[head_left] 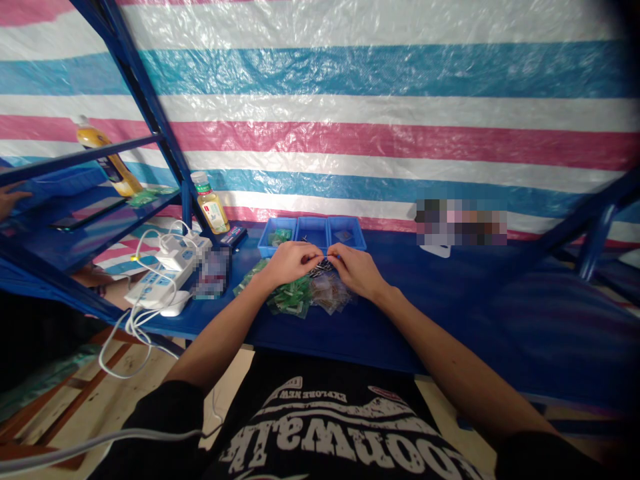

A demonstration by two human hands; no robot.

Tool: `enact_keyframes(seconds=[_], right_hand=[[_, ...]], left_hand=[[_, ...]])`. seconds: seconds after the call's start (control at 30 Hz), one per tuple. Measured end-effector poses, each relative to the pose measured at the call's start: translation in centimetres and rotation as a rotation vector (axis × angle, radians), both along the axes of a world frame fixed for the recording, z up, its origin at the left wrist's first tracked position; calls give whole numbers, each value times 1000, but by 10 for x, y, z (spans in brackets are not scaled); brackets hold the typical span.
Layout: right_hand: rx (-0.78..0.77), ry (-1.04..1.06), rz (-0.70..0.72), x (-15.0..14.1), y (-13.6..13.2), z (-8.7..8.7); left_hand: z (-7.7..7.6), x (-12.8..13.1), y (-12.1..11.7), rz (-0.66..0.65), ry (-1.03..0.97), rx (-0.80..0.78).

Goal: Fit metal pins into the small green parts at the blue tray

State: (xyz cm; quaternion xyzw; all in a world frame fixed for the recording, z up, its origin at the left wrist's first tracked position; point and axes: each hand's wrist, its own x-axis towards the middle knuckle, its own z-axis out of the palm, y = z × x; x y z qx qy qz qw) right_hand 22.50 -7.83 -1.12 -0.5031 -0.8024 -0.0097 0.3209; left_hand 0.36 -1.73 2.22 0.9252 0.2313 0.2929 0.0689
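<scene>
small metal parts are held between both hands, dark and shiny, partly hidden by the fingers. the left hand and the right hand are curled nearly shut, closed on the parts. green packets and clear packets are heaped just below, on a blue table; a blue tray is placed just beyond.

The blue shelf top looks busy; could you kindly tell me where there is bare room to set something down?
The widest bare patch of the blue shelf top lies right of the right hand and the divided blue tray. A narrow strip runs along the front edge, below the packets. It is crowded around the left hand and the white power strips.
</scene>
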Motion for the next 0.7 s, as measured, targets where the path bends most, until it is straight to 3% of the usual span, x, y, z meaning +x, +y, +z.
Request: enact_keyframes(seconds=[0.7], right_hand=[[22,14,2,1,1,-1]], left_hand=[[1,0,-1,0,-1,-13]])
